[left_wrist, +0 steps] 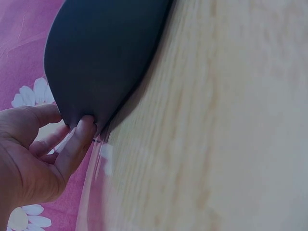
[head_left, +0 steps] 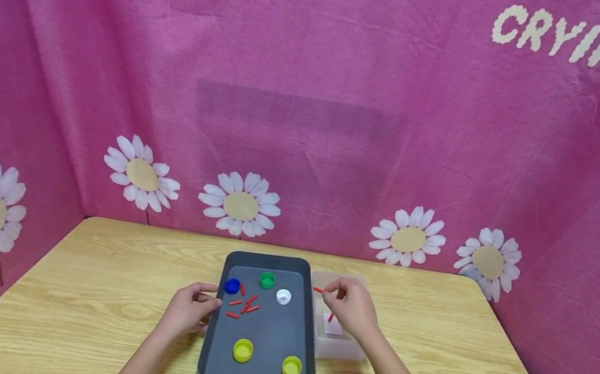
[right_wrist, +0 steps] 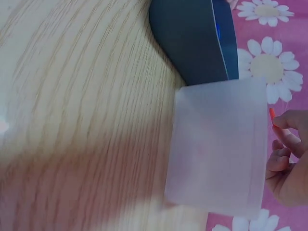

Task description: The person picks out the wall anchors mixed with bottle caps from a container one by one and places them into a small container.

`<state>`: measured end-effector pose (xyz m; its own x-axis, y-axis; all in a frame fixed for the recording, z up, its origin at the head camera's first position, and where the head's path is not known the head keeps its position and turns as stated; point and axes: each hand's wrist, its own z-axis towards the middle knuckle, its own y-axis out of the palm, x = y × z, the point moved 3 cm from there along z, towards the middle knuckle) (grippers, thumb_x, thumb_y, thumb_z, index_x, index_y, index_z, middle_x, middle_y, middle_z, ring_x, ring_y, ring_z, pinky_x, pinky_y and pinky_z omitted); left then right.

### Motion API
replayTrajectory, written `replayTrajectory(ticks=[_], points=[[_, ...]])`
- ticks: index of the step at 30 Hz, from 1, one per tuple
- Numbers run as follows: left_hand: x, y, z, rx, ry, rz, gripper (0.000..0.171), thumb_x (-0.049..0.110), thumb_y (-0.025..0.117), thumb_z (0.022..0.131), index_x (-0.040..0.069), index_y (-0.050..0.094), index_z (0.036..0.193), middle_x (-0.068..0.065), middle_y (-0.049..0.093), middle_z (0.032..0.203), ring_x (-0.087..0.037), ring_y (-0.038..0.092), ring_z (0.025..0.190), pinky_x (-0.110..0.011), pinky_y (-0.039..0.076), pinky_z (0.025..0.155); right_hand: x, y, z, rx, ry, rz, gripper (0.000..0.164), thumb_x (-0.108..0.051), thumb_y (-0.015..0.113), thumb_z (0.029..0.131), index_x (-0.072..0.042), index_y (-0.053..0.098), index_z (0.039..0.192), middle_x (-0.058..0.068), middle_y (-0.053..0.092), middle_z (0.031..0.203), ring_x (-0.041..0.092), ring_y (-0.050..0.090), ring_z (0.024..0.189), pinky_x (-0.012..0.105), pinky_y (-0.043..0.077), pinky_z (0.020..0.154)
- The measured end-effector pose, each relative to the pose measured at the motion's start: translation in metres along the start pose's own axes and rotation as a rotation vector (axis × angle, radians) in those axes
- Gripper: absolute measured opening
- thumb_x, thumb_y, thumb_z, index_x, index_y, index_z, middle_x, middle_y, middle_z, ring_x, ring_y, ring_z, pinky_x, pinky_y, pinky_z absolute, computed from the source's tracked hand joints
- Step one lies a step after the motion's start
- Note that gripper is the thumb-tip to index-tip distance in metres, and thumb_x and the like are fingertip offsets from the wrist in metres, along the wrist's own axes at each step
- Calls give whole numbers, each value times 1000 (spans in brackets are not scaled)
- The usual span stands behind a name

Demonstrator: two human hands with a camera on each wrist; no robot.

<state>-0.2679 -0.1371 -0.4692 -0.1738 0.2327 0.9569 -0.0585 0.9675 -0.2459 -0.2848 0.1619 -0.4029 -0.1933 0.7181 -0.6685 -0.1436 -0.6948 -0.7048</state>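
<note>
In the head view, a dark grey tray (head_left: 275,335) lies on the table with several short red sticks (head_left: 233,315) on its floor. My left hand (head_left: 190,309) grips the tray's left wall; in the left wrist view its fingers (left_wrist: 83,126) lie at the wall and rim. Above a translucent box (head_left: 339,350) beside the tray, my right hand (head_left: 354,307) pinches one red stick (head_left: 318,290) between thumb and fingertip. The stick points toward the tray's right rim. Another red stick (head_left: 331,317) shows over a white square (head_left: 332,329) inside the box.
Round caps stand in the tray: a blue one (head_left: 232,285), a green one (head_left: 267,281), a whitish one (head_left: 283,297) and two yellow ones (head_left: 243,351). The wooden table (head_left: 131,271) meets a pink flowered cloth (head_left: 306,148) at its back and sides.
</note>
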Motion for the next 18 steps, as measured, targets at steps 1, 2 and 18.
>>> replayTrajectory(ticks=[1, 2, 18], points=[[0, 0, 0, 1, 1, -3, 37, 9, 63, 87, -2, 55, 121, -21, 64, 102, -16, 63, 69, -32, 57, 54, 2, -1, 0, 2, 5, -2, 4, -12, 69, 78, -9, 69, 81, 2, 53, 66, 12, 46, 59, 23, 36, 52], [0, 0, 0, 1, 4, -2, 36, 9, 63, 87, -3, 55, 121, -21, 64, 102, -16, 63, 69, -33, 57, 54, 5, -1, 1, 3, 12, -5, 4, -12, 69, 78, -9, 69, 81, 2, 52, 66, 12, 45, 59, 23, 36, 52], [1, 0, -1, -1, 13, 13, 37, 9, 63, 87, -3, 55, 121, -21, 64, 103, -16, 62, 69, -32, 56, 54, 23, -6, 0, 14, 65, 5, 6, -11, 67, 79, -7, 68, 82, 2, 52, 65, 13, 44, 60, 23, 36, 54]])
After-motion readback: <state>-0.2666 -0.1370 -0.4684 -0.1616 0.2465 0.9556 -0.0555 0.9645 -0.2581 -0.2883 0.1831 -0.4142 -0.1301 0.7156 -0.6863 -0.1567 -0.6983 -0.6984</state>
